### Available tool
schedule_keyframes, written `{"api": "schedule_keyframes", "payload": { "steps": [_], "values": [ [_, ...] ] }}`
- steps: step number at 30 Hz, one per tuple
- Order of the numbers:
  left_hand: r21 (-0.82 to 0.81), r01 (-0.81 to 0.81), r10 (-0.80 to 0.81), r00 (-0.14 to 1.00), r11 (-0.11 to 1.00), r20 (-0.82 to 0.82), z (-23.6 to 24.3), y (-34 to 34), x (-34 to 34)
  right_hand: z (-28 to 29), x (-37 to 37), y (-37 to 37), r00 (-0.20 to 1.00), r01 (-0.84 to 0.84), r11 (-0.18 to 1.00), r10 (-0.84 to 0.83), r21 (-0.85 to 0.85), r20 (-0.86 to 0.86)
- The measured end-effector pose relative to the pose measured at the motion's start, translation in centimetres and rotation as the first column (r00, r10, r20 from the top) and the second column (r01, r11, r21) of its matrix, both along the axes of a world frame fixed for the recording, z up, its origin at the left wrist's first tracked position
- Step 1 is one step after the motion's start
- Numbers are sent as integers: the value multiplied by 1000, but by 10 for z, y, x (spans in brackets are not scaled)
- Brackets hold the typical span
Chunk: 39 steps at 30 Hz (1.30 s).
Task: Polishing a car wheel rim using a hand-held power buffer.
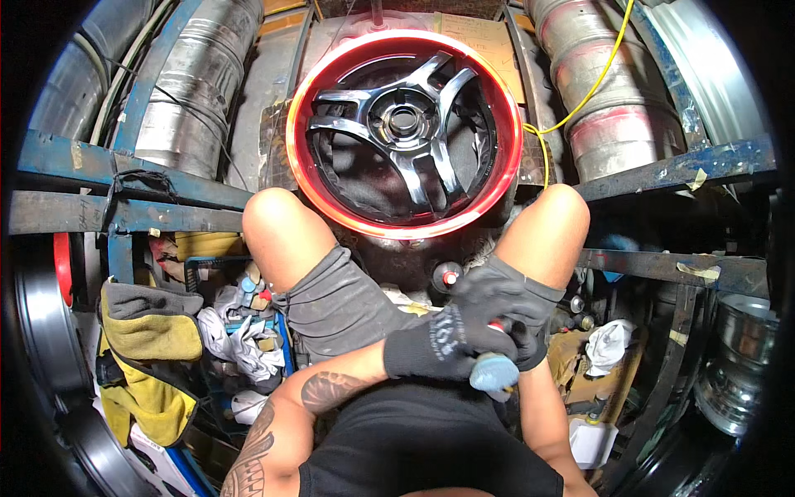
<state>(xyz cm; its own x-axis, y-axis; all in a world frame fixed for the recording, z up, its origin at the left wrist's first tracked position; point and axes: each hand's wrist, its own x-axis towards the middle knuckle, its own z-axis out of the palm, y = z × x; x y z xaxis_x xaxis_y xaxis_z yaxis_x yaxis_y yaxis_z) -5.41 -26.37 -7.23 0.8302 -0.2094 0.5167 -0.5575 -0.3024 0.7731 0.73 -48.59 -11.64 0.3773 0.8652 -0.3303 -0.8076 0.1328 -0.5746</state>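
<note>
Both hands meet over the lap, close in front of the body: the left hand in a black knitted glove with pale printing crosses over toward the right hand in a matching black glove, and the two touch. A small pale-blue rounded pad shows just below them, and a small red tip peeks out among the fingers. The fingers are curled, but blur and overlap mean I cannot tell which hand is clamped on what. Beyond the knees, well apart from both gloves, lies a large spoked wheel with a glossy red rim and dark polished spokes, face up; its far right side overlaps a tan cardboard sheet at that sheet's near edge. A dark, red-capped bottle stands between the thighs. At the left, crumpled white rags lie by the right edge of a blue plastic basket.
</note>
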Motion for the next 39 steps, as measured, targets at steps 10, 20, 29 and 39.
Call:
{"api": "schedule_keyframes", "payload": {
  "steps": [10,20,29,39],
  "values": [
    [-752,-311,-550,532,581,-644,-17,-39,55,25,28,-4,891,404,852,-282,-334,356],
    [-962,-266,-776,593,63,-215,-60,-23,100,55,114,75,-1,483,647,674,-589,739],
    [-832,-440,-858,508,-338,80,-58,20,107,58,156,142,-157,254,603,797,-757,583],
    [-803,-480,-857,511,-352,71,-63,10,103,88,161,173,-13,25,383,924,-923,383]
  ]
}}
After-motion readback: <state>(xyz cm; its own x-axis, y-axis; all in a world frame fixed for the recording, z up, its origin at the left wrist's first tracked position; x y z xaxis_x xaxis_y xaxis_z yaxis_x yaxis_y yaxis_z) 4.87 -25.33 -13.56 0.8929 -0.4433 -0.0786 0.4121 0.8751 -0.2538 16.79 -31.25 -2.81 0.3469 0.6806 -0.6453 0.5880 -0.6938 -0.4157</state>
